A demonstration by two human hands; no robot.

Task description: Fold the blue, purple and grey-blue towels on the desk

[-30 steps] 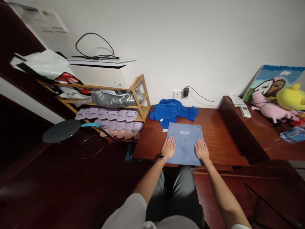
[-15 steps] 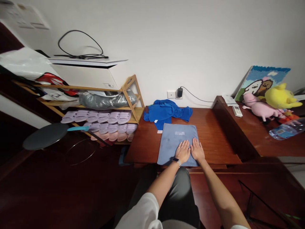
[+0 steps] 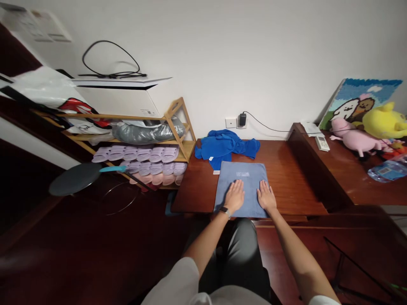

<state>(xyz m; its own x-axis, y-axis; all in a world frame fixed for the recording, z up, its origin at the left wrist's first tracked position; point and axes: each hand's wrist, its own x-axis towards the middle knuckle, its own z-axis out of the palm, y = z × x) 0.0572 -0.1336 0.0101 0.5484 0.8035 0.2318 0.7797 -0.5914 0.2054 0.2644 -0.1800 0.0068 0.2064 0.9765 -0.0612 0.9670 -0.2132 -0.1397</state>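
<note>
A grey-blue towel (image 3: 249,186) lies flat at the front edge of the dark red wooden table, with white lettering near its far side. My left hand (image 3: 234,197) rests palm down on its left half, fingers stretched out; a watch circles that wrist. On the right edge of the cloth lies my right hand (image 3: 266,196), also flat with its fingers extended. Behind the towel, a bright blue garment or cloth (image 3: 227,146) sits crumpled, with a white tag showing at its front.
A wooden rack (image 3: 187,148) with several slippers (image 3: 136,154) stands left of the table (image 3: 295,186). A raised surface on the right bears a remote (image 3: 322,143), plush toys (image 3: 352,137) and a plastic bottle (image 3: 388,170). A black charger (image 3: 242,119) is plugged into the wall.
My hands have slid apart over the towel, the left one leftward and the right one towards the right edge. The camera view has shifted slightly.
</note>
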